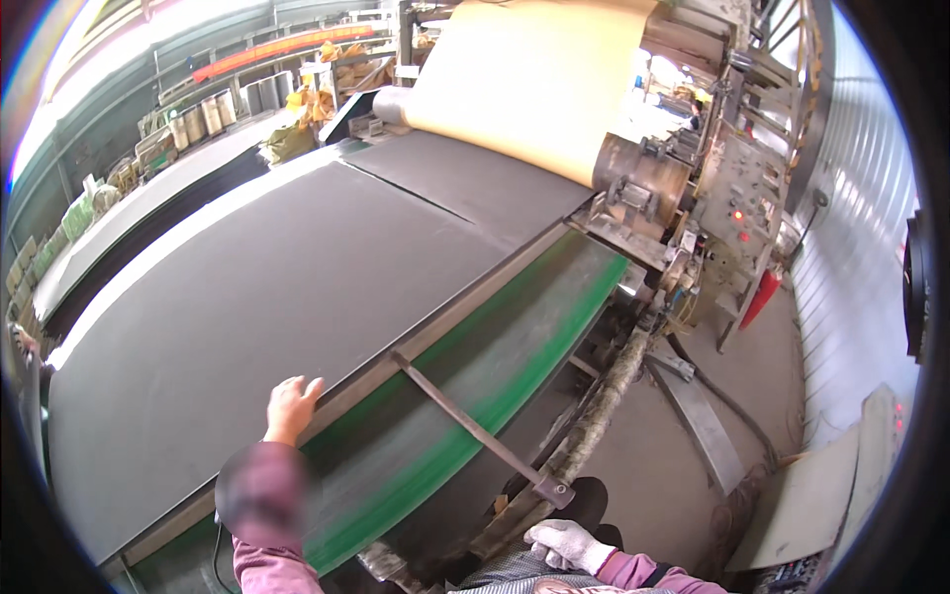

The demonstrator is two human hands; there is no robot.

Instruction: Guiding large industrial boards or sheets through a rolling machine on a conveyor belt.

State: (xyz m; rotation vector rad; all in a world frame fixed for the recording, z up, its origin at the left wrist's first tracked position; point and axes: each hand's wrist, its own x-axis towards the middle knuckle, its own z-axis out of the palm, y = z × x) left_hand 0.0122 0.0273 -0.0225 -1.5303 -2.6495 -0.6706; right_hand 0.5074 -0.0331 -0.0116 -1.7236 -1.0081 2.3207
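Note:
A wide dark grey sheet (pixel 247 267) lies flat across the machine bed. My bare left hand (pixel 292 408) is at the sheet's near edge, fingers stretched out and holding nothing; whether it presses on the sheet I cannot tell. A metal side rail (pixel 371 384) runs along that edge, just beside the hand. My right hand (pixel 572 546), in a white knitted glove, is close to my body with its fingers curled. What is inside them, if anything, is hidden. Just beyond it a metal bar (pixel 475 428) ends in a round-holed block.
Below the rail runs a green-edged belt (pixel 475 396). At the far end a tan sheet (pixel 524 79) passes over a large roller (pixel 638 173). A control panel (pixel 737 188) with red lights stands right. A metal plate (pixel 698 426) and hoses lie on the floor.

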